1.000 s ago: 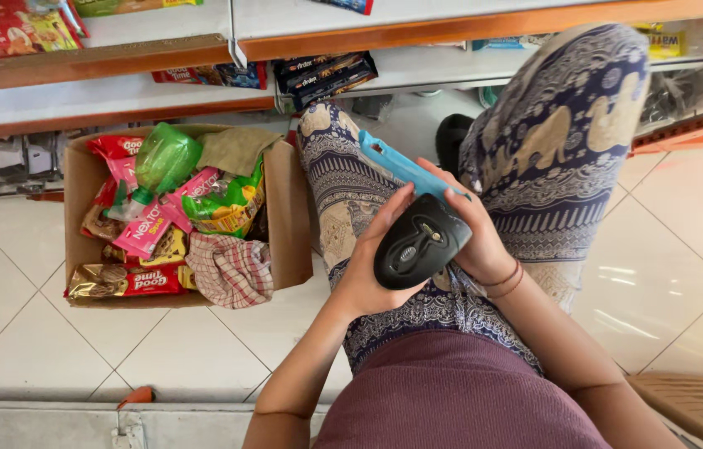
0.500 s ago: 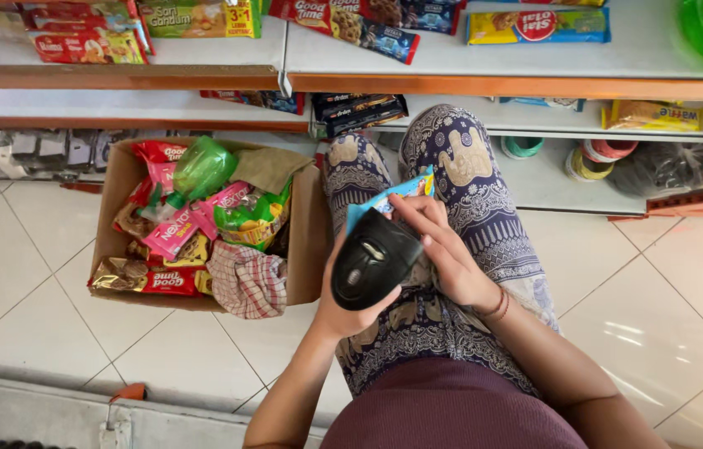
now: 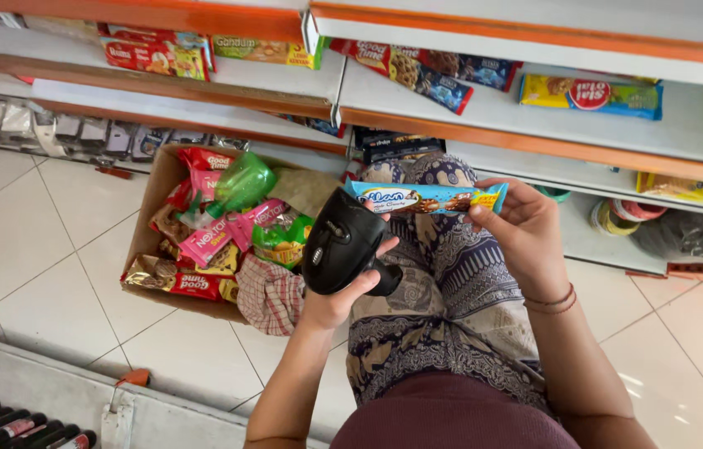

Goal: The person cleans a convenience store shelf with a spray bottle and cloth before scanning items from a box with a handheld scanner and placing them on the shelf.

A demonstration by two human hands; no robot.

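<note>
Left hand [image 3: 336, 301] grip clamped on black handheld scanner [image 3: 341, 241] | right hand [image 3: 524, 233] pinches blue snack packet [image 3: 426, 198] by one end, held level just beside scanner head, above lap | cardboard box [image 3: 154, 187] of snacks on floor, left | risk: loose end-pinch lets packet droop or slip.

A maroon top [image 3: 451, 420] is worn, seen at the near edge. The legs are covered by loose trousers [image 3: 451, 299] printed in navy, cream and tan with a paisley-like pattern. Both forearms are left bare. Thin dark red bangles [image 3: 552, 301] are worn around the right wrist; the left wrist is left bare.
</note>
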